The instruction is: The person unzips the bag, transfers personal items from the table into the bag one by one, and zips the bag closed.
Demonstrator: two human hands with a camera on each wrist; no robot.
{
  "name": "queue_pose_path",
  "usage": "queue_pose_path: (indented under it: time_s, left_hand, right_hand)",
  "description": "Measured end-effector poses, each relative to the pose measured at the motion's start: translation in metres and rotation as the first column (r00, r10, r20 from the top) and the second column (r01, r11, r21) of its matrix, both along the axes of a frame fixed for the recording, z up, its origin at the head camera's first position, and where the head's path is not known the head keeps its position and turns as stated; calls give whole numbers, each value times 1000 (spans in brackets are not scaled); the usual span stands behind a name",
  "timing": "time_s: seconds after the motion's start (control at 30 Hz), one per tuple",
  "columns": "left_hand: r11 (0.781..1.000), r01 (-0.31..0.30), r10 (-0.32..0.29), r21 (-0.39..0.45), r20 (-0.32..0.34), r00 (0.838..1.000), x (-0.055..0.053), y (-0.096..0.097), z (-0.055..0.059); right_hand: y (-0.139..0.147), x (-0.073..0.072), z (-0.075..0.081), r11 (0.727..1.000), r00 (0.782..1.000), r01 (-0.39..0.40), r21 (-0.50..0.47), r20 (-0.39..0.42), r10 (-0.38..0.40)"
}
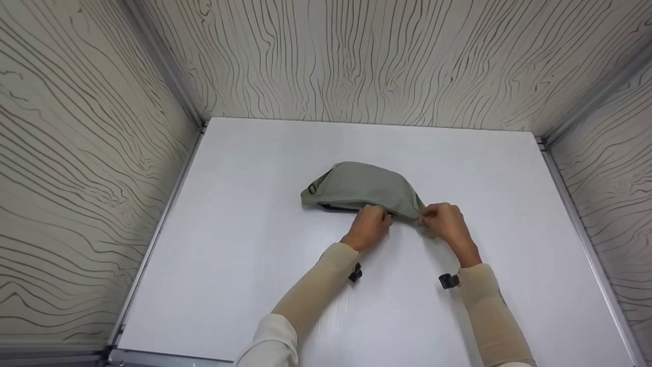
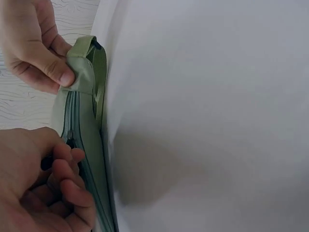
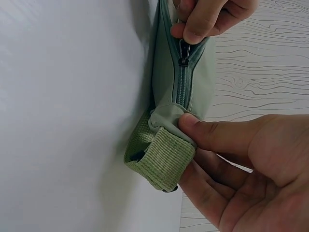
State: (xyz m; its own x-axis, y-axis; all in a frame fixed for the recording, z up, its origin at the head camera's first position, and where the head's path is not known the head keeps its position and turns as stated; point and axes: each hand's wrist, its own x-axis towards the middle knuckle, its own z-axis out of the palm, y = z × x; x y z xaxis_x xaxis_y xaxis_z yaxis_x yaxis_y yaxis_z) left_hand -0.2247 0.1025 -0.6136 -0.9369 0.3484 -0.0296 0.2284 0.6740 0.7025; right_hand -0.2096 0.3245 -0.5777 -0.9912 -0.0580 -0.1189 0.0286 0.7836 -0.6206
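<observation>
A green waist bag (image 1: 364,182) rests on the white table with its zipper side toward me. My left hand (image 1: 370,224) pinches the zipper pull (image 3: 184,48) on the bag's front edge. In the right wrist view the zipper (image 3: 182,87) is parted beyond the pull and joined between the pull and the near end. My right hand (image 1: 444,222) grips the bag's right end between thumb and fingers, beside the folded green webbing strap (image 3: 164,157). A black strap buckle (image 1: 312,188) shows at the bag's left end.
The white table (image 1: 244,265) spreads around the bag on all sides. Wood-grain panels (image 1: 326,61) stand behind and at both sides, joined by grey metal corner posts (image 1: 163,66). A small black wrist camera (image 1: 448,281) sits at the right wrist.
</observation>
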Motion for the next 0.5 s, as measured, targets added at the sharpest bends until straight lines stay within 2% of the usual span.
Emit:
queue_pose_path:
  time_s: [0.17,0.5]
  left_hand:
    - [1000,-25,25,3,8,1000,-2,-6,1]
    - [1000,-19,19,-13,10,1000,-3,-9,-1]
  right_hand:
    - [2,0,0,1000,1000,-6,-7,-9,6]
    - [1,1,0,1000,999,-15,-6,-32,15]
